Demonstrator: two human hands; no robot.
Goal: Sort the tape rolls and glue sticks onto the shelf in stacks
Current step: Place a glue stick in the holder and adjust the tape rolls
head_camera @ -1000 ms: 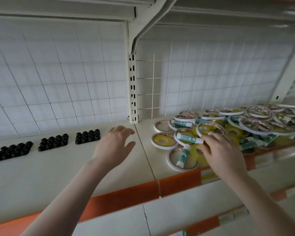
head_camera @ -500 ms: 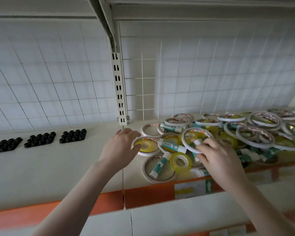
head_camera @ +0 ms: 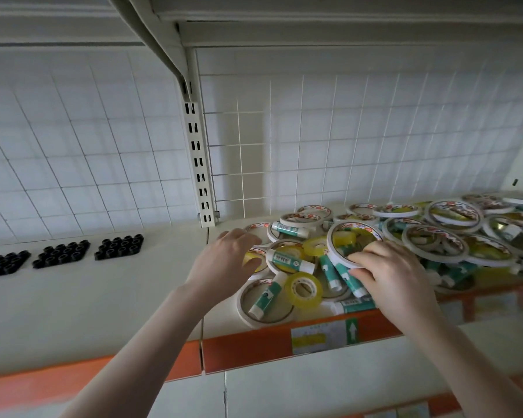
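Since the right hand already pinches a big white tape ring at its rim, mid-right of the frame, and the left hand hovers loosely open over the pile, I'd guess those light, stiff rings lift easily while the glue sticks roll.

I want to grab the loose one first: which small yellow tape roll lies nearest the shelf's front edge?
The yellow tape roll by the front edge, leaning on a wide white ring beside a glue stick. The other yellow rolls sit farther back in the pile.

White wire-grid back panel, slotted upright, dim light
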